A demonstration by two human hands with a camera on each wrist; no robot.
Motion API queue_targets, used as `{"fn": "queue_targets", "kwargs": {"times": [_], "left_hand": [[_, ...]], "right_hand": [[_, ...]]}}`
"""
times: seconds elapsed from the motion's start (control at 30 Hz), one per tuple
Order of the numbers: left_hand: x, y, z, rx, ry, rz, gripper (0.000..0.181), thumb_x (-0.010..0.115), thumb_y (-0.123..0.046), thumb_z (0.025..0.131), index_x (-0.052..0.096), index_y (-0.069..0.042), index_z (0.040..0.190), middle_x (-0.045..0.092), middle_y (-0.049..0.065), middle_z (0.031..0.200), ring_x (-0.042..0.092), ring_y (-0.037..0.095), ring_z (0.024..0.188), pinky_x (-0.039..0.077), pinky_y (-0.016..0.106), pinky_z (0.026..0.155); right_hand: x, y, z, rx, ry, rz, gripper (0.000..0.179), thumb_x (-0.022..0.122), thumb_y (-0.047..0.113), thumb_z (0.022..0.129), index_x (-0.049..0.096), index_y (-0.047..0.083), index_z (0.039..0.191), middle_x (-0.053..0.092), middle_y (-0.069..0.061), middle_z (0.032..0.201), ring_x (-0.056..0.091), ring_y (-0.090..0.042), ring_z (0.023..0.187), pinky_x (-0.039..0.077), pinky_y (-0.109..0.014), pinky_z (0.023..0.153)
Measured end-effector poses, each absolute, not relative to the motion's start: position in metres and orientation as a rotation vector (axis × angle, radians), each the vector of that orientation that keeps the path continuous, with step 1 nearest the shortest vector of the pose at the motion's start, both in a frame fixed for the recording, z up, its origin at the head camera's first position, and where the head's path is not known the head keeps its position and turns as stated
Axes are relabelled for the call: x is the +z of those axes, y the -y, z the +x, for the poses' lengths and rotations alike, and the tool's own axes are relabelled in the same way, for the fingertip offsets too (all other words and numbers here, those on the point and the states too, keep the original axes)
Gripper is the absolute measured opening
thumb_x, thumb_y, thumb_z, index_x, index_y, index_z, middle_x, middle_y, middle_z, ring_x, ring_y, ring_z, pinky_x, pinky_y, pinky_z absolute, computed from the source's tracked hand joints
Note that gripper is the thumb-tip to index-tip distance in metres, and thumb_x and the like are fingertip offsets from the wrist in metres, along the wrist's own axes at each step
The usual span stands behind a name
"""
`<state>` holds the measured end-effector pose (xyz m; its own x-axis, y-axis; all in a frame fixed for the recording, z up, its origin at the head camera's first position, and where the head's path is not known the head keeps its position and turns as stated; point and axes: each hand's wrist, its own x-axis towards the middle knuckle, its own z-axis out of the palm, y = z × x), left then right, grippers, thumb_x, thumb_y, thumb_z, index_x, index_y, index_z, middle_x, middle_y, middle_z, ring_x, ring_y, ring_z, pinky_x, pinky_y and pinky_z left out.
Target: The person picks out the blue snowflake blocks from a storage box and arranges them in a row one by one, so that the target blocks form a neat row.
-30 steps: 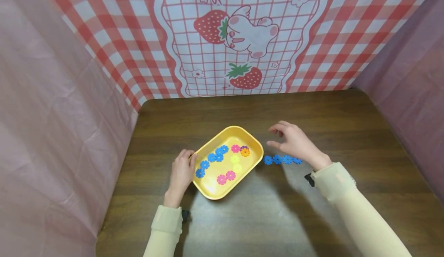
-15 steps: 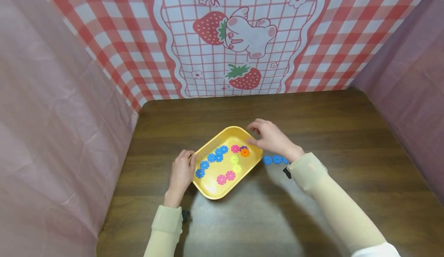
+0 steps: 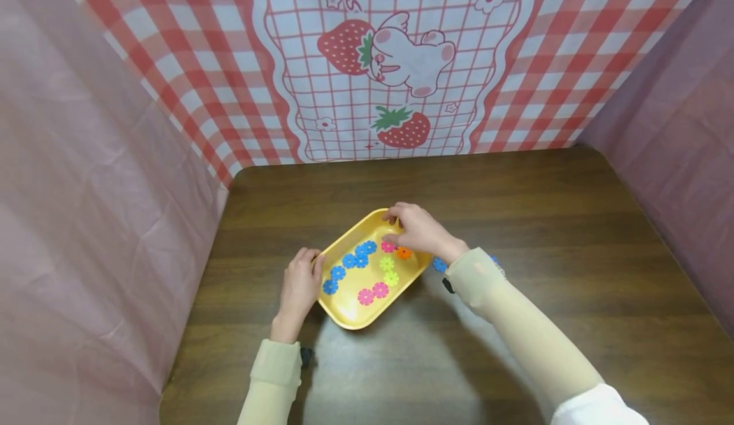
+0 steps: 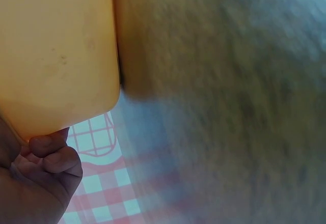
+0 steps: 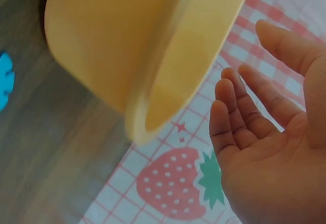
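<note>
A yellow plastic tray (image 3: 361, 278) sits at an angle on the table. My left hand (image 3: 302, 281) grips its left end, and the left wrist view shows fingers (image 4: 63, 160) bent at its edge. Blue notched discs (image 3: 349, 260) lie inside in a chain, beside yellow-green discs (image 3: 391, 278), pink discs (image 3: 366, 296) and an orange disc (image 3: 404, 253). Over the tray's right end hovers my right hand (image 3: 421, 230), thumb and fingers apart with nothing between them. It partly covers another pink disc (image 3: 388, 246).
A few blue discs (image 3: 439, 264) lie on the wooden table (image 3: 516, 202) to the tray's right, mostly hidden under my right forearm. Behind the table hangs a checked strawberry cloth (image 3: 401, 125). Pink curtains (image 3: 109, 176) flank both sides.
My right hand has moved left, from beside the tray to over its right end. Its forearm now hides most of the blue discs on the table. The left hand and tray stay put.
</note>
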<state>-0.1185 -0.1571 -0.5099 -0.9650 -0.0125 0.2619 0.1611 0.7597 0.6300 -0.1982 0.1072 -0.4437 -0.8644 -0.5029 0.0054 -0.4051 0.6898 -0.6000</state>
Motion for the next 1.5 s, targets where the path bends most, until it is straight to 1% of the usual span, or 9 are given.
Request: {"fn": "queue_targets", "kwargs": {"times": [0.1, 0.2, 0.4, 0.57, 0.77, 0.97, 1.23, 1.37, 1.5], "left_hand": [[-0.51, 0.157, -0.119, -1.004, 2.713, -0.114, 0.018, 0.061, -0.011, 0.1, 0.07, 0.005, 0.102, 0.064, 0.013, 0.093, 0.063, 0.031, 0.079, 0.053, 0.046, 0.073], [-0.511, 0.157, -0.119, -1.003, 2.717, -0.114, 0.019, 0.061, -0.011, 0.1, 0.069, 0.005, 0.102, 0.064, 0.013, 0.093, 0.063, 0.031, 0.08, 0.053, 0.046, 0.073], [-0.511, 0.159, -0.119, -0.991, 2.69, -0.13, 0.016, 0.062, -0.009, 0.098, 0.07, 0.005, 0.101, 0.064, 0.013, 0.092, 0.064, 0.032, 0.079, 0.053, 0.048, 0.073], [-0.51, 0.159, -0.118, -0.997, 2.687, -0.125, 0.016, 0.063, -0.01, 0.098, 0.07, 0.004, 0.1, 0.064, 0.013, 0.092, 0.064, 0.033, 0.08, 0.052, 0.048, 0.074], [-0.509, 0.159, -0.119, -1.005, 2.7, -0.114, 0.017, 0.062, -0.011, 0.099, 0.07, 0.004, 0.1, 0.064, 0.012, 0.092, 0.064, 0.032, 0.081, 0.052, 0.048, 0.075], [-0.509, 0.159, -0.119, -1.01, 2.703, -0.119, 0.017, 0.061, -0.011, 0.099, 0.07, 0.004, 0.101, 0.064, 0.012, 0.093, 0.063, 0.032, 0.08, 0.052, 0.047, 0.074], [-0.51, 0.158, -0.119, -0.998, 2.676, -0.141, 0.015, 0.063, -0.009, 0.098, 0.07, 0.005, 0.1, 0.064, 0.013, 0.092, 0.064, 0.033, 0.079, 0.052, 0.049, 0.073], [-0.51, 0.158, -0.119, -1.007, 2.685, -0.131, 0.016, 0.063, -0.01, 0.098, 0.07, 0.004, 0.1, 0.064, 0.012, 0.092, 0.063, 0.032, 0.079, 0.052, 0.048, 0.073], [-0.511, 0.158, -0.119, -1.011, 2.689, -0.127, 0.016, 0.062, -0.01, 0.099, 0.07, 0.004, 0.1, 0.064, 0.012, 0.092, 0.063, 0.032, 0.079, 0.052, 0.047, 0.072]], "right_hand": [[-0.448, -0.099, -0.198, -0.915, -2.715, -0.764, 0.042, 0.081, 0.017, 0.083, 0.068, -0.003, 0.118, 0.065, -0.017, 0.101, 0.057, -0.032, 0.087, 0.047, -0.036, 0.076], [-0.453, -0.09, -0.198, -0.9, -2.701, -0.782, 0.042, 0.081, 0.018, 0.084, 0.068, -0.003, 0.118, 0.066, -0.018, 0.103, 0.058, -0.03, 0.088, 0.048, -0.037, 0.078], [-0.465, -0.072, -0.199, -0.87, -2.691, -0.866, 0.037, 0.081, 0.015, 0.083, 0.07, -0.002, 0.113, 0.069, -0.014, 0.102, 0.062, -0.029, 0.091, 0.051, -0.038, 0.082], [-0.472, -0.061, -0.197, -0.836, -2.669, -0.882, 0.036, 0.08, 0.018, 0.084, 0.07, -0.001, 0.113, 0.069, -0.013, 0.102, 0.061, -0.025, 0.091, 0.049, -0.036, 0.083], [-0.48, -0.049, -0.194, -0.804, -2.663, -0.88, 0.039, 0.081, 0.019, 0.084, 0.07, 0.0, 0.115, 0.068, -0.01, 0.105, 0.061, -0.022, 0.095, 0.049, -0.036, 0.088], [-0.49, -0.039, -0.192, -0.76, -2.654, -0.856, 0.039, 0.082, 0.019, 0.083, 0.069, 0.001, 0.116, 0.064, -0.009, 0.11, 0.06, -0.021, 0.1, 0.048, -0.035, 0.094], [-0.502, -0.032, -0.187, -0.725, -2.638, -0.836, 0.036, 0.081, 0.02, 0.084, 0.07, 0.005, 0.115, 0.062, -0.004, 0.11, 0.059, -0.017, 0.099, 0.048, -0.033, 0.094], [-0.505, -0.031, -0.185, -0.723, -2.646, -0.859, 0.036, 0.08, 0.019, 0.084, 0.07, 0.004, 0.115, 0.063, -0.006, 0.111, 0.06, -0.018, 0.1, 0.047, -0.034, 0.095], [-0.506, -0.03, -0.183, -0.7, -2.668, -0.876, 0.037, 0.081, 0.022, 0.084, 0.07, 0.004, 0.115, 0.063, -0.006, 0.11, 0.06, -0.019, 0.099, 0.047, -0.034, 0.095]]}}
